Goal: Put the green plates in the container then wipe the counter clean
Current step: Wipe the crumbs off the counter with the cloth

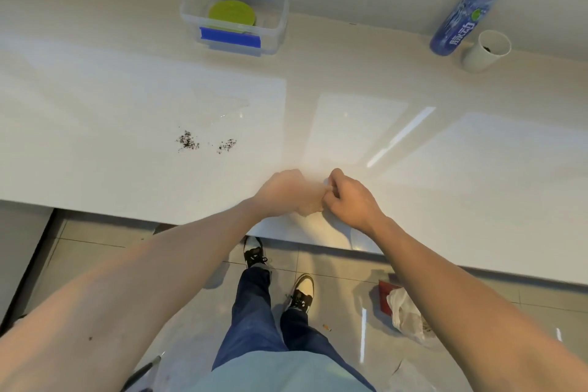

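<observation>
The green plates lie stacked inside a clear container with blue latches at the back of the white counter. Two patches of dark crumbs are scattered on the counter left of centre. My left hand and my right hand meet above the counter's front edge, with fingers curled. Together they pinch a small pale tissue, which is mostly hidden between them.
A blue drink bottle and a white paper cup with dark bits inside stand at the back right. On the tiled floor below are my shoes, a red object and a crumpled plastic bag.
</observation>
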